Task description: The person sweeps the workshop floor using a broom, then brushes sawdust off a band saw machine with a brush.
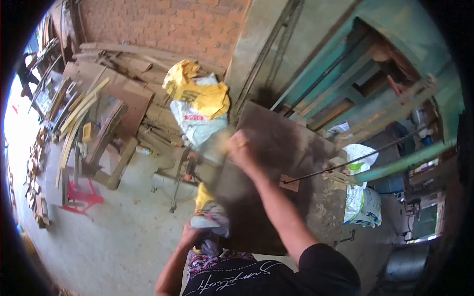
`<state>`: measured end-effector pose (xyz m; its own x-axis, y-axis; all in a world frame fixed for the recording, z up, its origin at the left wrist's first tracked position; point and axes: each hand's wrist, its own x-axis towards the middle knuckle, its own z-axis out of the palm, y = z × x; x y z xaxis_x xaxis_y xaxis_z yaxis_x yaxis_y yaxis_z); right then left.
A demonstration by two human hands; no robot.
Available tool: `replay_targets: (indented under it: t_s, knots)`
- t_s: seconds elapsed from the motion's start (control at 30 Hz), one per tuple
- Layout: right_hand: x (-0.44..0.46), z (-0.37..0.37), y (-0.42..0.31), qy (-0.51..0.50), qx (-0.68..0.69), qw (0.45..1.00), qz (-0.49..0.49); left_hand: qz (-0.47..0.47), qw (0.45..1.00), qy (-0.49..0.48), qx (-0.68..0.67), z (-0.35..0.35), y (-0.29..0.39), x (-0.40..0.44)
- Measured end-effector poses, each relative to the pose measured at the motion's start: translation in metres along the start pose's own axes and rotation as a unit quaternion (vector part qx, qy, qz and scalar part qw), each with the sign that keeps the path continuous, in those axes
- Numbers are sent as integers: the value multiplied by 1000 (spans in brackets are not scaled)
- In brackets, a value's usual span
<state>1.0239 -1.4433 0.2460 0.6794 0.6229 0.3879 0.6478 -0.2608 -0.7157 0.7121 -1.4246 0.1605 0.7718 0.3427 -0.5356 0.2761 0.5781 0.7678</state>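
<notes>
My left hand (188,234) is closed around a bundle of grey and yellow cloth (213,217), low at the near left corner of the dark machine table (256,207). The bundle's exact kind is unclear. Over the far left edge of that table, my right hand (239,146) is closed in a fist, smeared by motion. Something tan (223,143) shows at its fingers, too blurred to name. A thin dark saw blade (316,173) meets the table at a small brownish insert plate (290,183), to the right of my right forearm.
Beyond the table's left edge lie yellow and white sacks (200,106). Wood strips and boards (106,93) pile up at the left, near a red plastic stool (81,196). The green machine frame (395,167) rises at the right, beside a white sack (365,207).
</notes>
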Motion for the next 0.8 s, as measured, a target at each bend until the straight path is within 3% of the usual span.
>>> replay_targets:
  t_s: [0.03, 0.07, 0.1, 0.13, 0.2, 0.23, 0.3, 0.37, 0.43, 0.47, 0.57, 0.7, 0.8]
  knots:
    - [18, -14, 19, 31, -117, 993, 1, 28, 999, -24, 37, -7, -12, 8]
    - [30, -25, 42, 91, -124, 988, 35, 3, 999, -28, 18, -5, -10, 8]
    - [38, -46, 59, 55, -214, 970, 101, -4, 1000, -15, 11, -5, -16, 9]
    - [45, -55, 98, 80, -235, 960, 130, 23, 999, 4, 47, -6, -25, 13]
    - [43, -63, 157, 110, -370, 914, 125, 46, 995, 27, 83, -12, -33, 17]
    - [39, -51, 152, 106, -370, 914, 126, 48, 996, 3, 77, -14, -34, 20]
    - [24, -25, 118, -37, -354, 934, 31, 50, 996, -28, 66, -13, -32, 22]
    - [11, 0, 63, -46, -283, 954, -87, 8, 999, -21, 30, -11, -26, 19]
    - [23, -3, 27, -102, -88, 990, -50, 42, 997, -60, -19, -10, -28, 21]
    - [35, -5, 26, -108, 72, 984, 120, 39, 997, -57, -37, -7, -18, 15]
    - [87, -25, 64, -26, -205, 978, -22, 32, 998, -22, -43, -17, -44, 15]
    - [112, -18, 179, 83, -224, 971, -28, 16, 995, 37, -95, -24, -36, 4]
    - [67, -4, 129, -109, -338, 929, -101, 24, 995, 47, -81, -34, -27, -1]
